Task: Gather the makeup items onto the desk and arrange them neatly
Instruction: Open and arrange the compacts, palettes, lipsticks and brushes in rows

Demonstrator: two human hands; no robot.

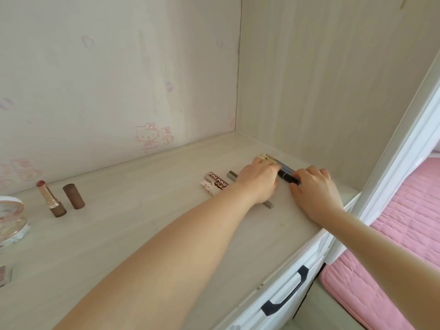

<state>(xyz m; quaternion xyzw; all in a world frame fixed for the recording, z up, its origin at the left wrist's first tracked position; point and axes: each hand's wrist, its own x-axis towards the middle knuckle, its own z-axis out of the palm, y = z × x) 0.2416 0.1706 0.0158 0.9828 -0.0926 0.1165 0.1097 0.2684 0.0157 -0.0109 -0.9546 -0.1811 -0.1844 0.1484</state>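
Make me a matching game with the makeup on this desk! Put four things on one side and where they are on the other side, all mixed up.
Things:
1. open lipstick
2. brown cap
3. black tube
4. grey pencil

Places:
A. lying partly hidden under the left hand
B. lying between the left hand and the right hand
C. standing up, pink tip showing
D. standing just right of the lipstick

Pairs: 1-C, 2-D, 3-B, 4-A

Pale desk (142,222): lipstick (51,200), cap (73,196), tubes (215,184), grey pencil (232,175), compact (12,220).
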